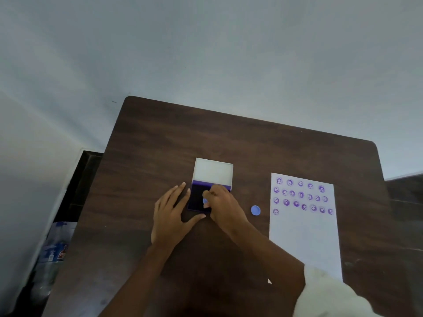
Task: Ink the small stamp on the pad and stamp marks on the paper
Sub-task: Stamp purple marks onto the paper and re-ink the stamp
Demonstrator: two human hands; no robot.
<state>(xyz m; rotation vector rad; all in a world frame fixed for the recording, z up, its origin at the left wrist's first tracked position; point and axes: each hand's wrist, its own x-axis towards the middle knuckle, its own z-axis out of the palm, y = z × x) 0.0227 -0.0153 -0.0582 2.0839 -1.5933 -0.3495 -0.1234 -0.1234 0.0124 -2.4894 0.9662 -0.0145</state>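
An open ink pad [197,199] with a dark purple inked surface and a raised white lid [213,171] lies at the table's middle. My right hand [223,205] is shut on the small blue stamp [205,201], pressing it onto the pad. My left hand [172,213] lies flat with fingers spread against the pad's left side and near edge. To the right lies the white paper [304,232], its upper part covered with several rows of round purple marks [301,195]. Most of the stamp is hidden by my fingers.
A small round blue cap [255,210] lies on the dark wooden table [160,138] between pad and paper. A plastic water bottle [53,250] stands on the floor beyond the table's left edge. A white wall lies behind the table.
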